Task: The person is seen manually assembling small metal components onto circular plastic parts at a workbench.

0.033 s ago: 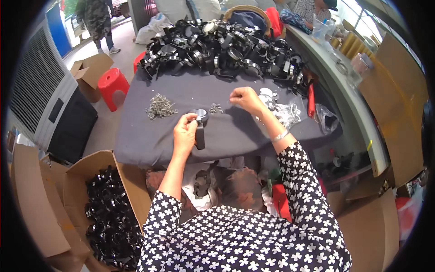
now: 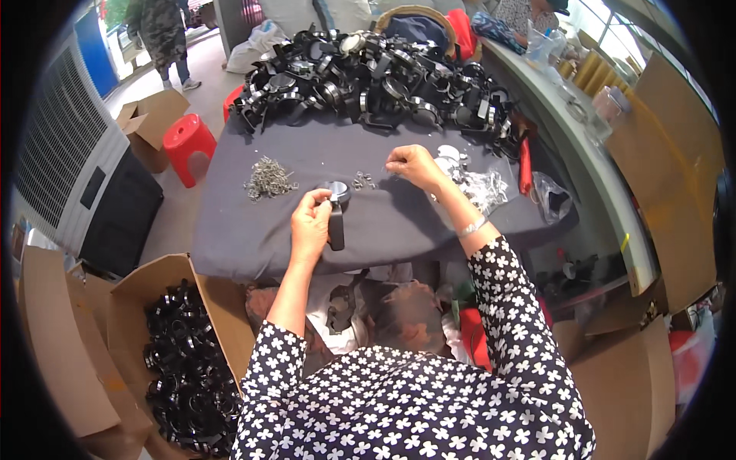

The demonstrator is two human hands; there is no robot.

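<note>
In my left hand (image 2: 310,221) is a black part with a round, shiny metal-rimmed head and a flat black strap-like tail (image 2: 336,228); my fingers close around it just above the cloth. My right hand (image 2: 412,165) hovers to the right of a few small metal pieces (image 2: 363,181), thumb and fingers pinched together. Whatever is between those fingertips is too small to make out. Left of the held part lies a larger heap of small metal pieces (image 2: 268,181). Beside my right wrist sit white discs (image 2: 451,157) and a clear plastic bag with small white pieces (image 2: 484,189).
A large pile of similar black parts (image 2: 383,84) covers the table's far side. A red-handled tool (image 2: 525,165) rests at the right. At the lower left, an open cardboard box (image 2: 218,322) holds more black parts. A red stool (image 2: 189,149) and an air cooler (image 2: 77,146) stand left.
</note>
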